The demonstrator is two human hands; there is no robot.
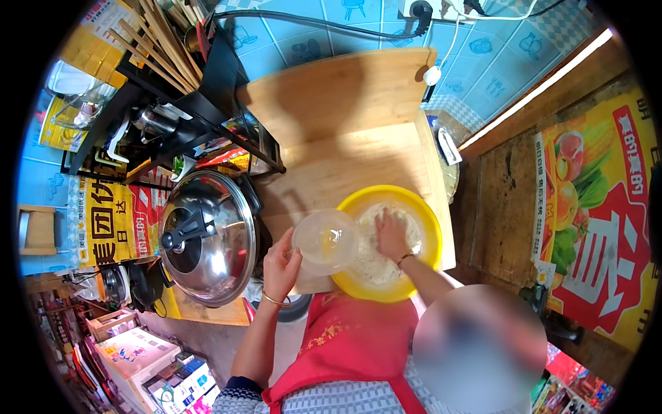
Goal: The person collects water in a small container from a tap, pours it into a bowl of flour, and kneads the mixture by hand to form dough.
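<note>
My left hand [282, 261] grips the rim of a translucent plastic bowl [327, 242], with some yellowish stuff seen in or through it. The bowl is held over the left edge of a yellow basin [438, 235]. White flour [381, 261] lies inside the basin. My right hand [394, 235] reaches into the basin from the right, its fingers in the flour and its fingertips partly hidden. The basin stands on a wooden board [336, 171] with a raised back and side edge.
A wok with a domed metal lid [212, 238] stands left of the board. Behind it is a black rack [207, 98] holding chopsticks [168, 46] and a metal jug [155, 121]. A cable with a white switch [432, 76] hangs at the board's back right corner.
</note>
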